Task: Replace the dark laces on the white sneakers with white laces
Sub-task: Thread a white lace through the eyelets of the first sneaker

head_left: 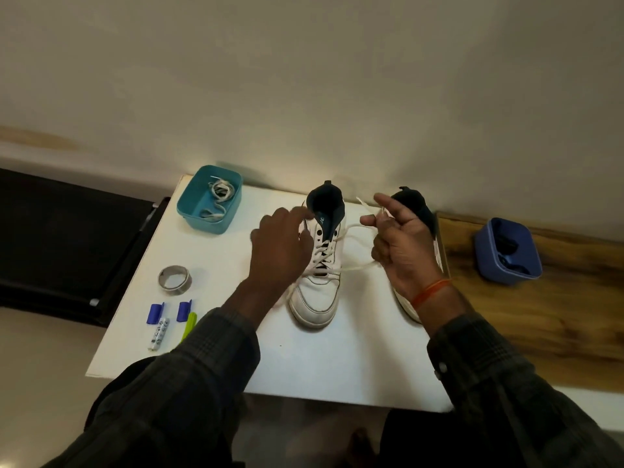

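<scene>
Now white sneaker (pixel 317 298) sits mid white table (pixel 337 366). Left hand (pixel 280 248) over its side, grip hidden, can't tell. Right hand (pixel 401 241) curls round white lace (pixel 358 228). Farther back, teal box (pixel 209 199) holds more laces.

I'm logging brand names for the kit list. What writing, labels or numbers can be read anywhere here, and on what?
No text here can be read for certain.
Small white tube by the blue clips: dark print along its side, too small and blurred to read.
Dark tongue of the white sneaker being laced: a small pale mark, blurred, unreadable.
Tape roll, teal box, blue box: no writing visible.
</scene>
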